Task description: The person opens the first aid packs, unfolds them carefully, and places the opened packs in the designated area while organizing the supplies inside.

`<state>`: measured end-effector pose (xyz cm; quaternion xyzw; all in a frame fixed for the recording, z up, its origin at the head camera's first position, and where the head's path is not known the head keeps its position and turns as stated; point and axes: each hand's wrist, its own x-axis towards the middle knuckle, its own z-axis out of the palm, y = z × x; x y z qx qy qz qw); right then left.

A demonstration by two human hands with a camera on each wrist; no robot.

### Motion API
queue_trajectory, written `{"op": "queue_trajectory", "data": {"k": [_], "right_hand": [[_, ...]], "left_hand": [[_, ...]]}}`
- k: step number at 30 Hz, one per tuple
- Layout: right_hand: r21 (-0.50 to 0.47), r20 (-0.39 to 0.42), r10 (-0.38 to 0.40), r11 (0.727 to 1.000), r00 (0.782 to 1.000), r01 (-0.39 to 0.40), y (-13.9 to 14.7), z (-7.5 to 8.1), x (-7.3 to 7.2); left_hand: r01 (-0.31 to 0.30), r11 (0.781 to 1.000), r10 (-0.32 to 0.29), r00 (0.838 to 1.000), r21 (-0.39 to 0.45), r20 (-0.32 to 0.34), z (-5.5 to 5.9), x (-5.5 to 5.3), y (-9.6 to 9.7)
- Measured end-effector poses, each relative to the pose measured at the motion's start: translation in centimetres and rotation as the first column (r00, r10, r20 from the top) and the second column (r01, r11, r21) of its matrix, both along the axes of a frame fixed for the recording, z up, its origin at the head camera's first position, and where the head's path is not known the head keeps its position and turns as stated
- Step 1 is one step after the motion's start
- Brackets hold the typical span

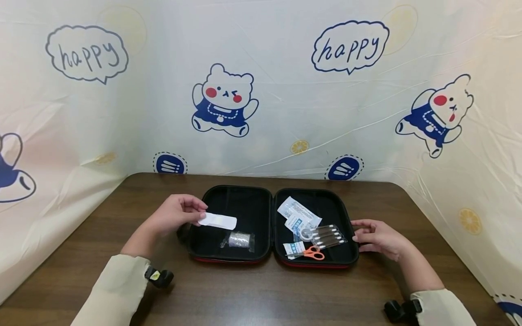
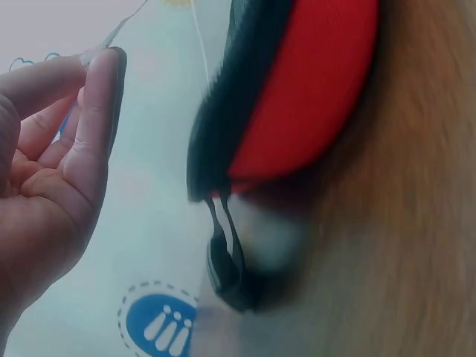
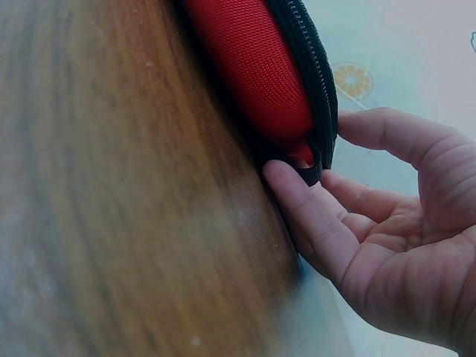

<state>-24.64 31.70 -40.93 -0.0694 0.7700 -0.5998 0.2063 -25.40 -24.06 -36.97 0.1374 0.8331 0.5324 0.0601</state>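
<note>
On the table lies an unzipped red case (image 3: 256,67), spread flat with its two black-lined halves (image 1: 228,201) facing up. My left hand (image 1: 175,213) pinches a flat white strip-shaped packet (image 1: 220,221) by one end, over the left half; the left wrist view shows it edge-on at the fingertips. Below the packet, a clear-wrapped bandage roll (image 1: 239,240) lies in that half. At the case's right edge, my right hand (image 1: 379,237) holds the rim, its fingers around the zipper edge and a small black loop (image 3: 311,175).
In the right half lie white-and-blue sachets (image 1: 299,212), a small white tape roll (image 1: 306,233), a clear pack of cotton swabs (image 1: 329,236) and orange-handled scissors (image 1: 314,253). A strap (image 2: 227,268) hangs off the case's left side. Printed cloth (image 1: 285,113) surrounds the wooden table (image 1: 253,294).
</note>
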Motion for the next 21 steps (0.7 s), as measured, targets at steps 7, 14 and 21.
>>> {"op": "queue_trajectory", "data": {"k": [7,14,21], "right_hand": [[-0.002,0.000,0.009,1.000,1.000,-0.009,-0.1,0.1,0.1],[-0.011,-0.002,0.017,1.000,1.000,-0.017,-0.1,0.0,0.0],[-0.011,-0.004,0.018,1.000,1.000,-0.018,-0.1,0.1,0.1]], "left_hand": [[-0.037,0.999,0.037,0.999,-0.018,0.016,-0.6,-0.1,-1.6],[-0.089,0.994,0.092,0.995,-0.062,0.046,-1.3,-0.9,-2.9],[-0.081,0.994,0.086,0.994,-0.075,0.069,-1.6,-2.0,-3.5]]}}
